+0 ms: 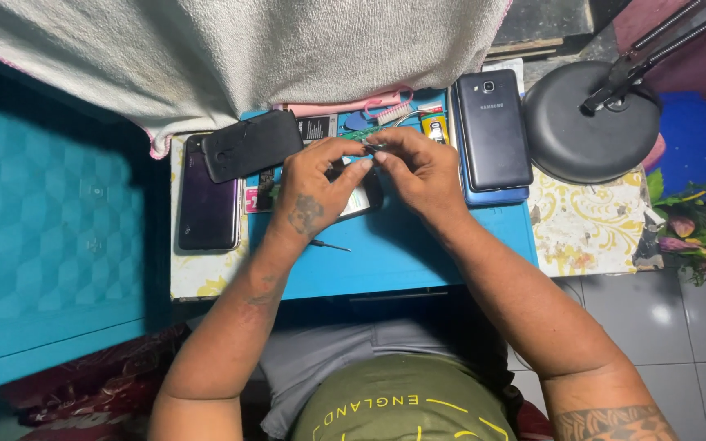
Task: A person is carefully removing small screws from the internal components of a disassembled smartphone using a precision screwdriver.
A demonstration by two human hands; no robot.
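**On the blue mat, both hands close over an opened phone**

At the middle of the small counter point(590, 237), on a bright blue rubber work mat point(402, 253), lies an opened dark phone with a pale inside point(359, 198), mostly hidden under the hands. The left hand point(314, 189) rests on it, fingers point(351, 175) curled and pinched, apparently pressing the phone down so it stays put. The right hand point(420, 173) meets it from the other side, fingertips drawn together on something tiny; what it is I cannot tell. Working fingertip to fingertip suggests a fine part that needs both hands close.

A thin dark-handled pick point(328, 244) lies just beside the left wrist, within easy reach. A glossy purple-black phone point(206, 196) and a matte black back cover point(251, 144) overlapping it sit off to the left, a dark grey phone stacked on a blue one point(493, 131) to the right, leaving the middle to the hands. A pink brush point(382, 109) lies at the mat's far edge. A round black lamp base point(586, 122) stands on the counter's right corner.
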